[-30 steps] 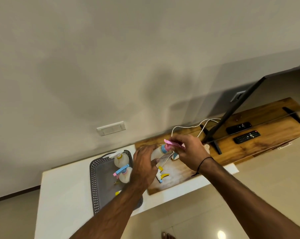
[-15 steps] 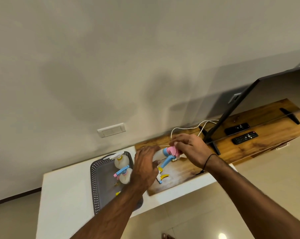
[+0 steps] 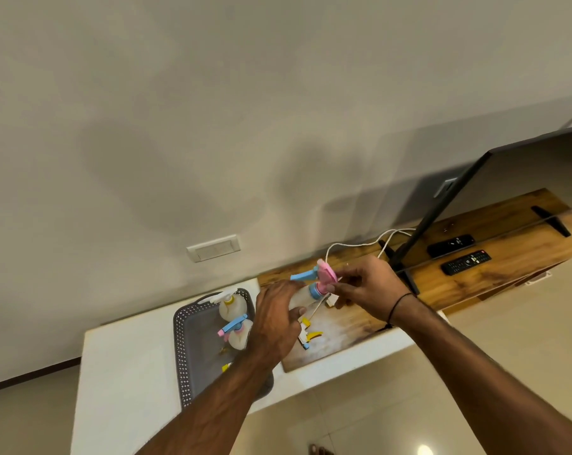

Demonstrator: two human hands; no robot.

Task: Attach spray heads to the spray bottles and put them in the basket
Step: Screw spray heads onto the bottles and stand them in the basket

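We hold the spray bottle (image 3: 300, 295) in our left hand (image 3: 275, 318), fingers curled round its pale body, and our right hand (image 3: 365, 286) pinches the pink and blue spray head (image 3: 320, 278) sitting on its neck. The bottle's long axis lies tilted, body toward the left hand and neck up and toward the right, so the right hand is the nearer one for turning the collar; how far the thread has seated we cannot tell. The grey basket (image 3: 192, 349) sits just beside the left hand on its outer side, on the white counter (image 3: 123, 372), with two finished bottles (image 3: 233, 323) inside. A loose yellow spray head (image 3: 307, 333) lies on the wooden board (image 3: 350, 326) below the hands.
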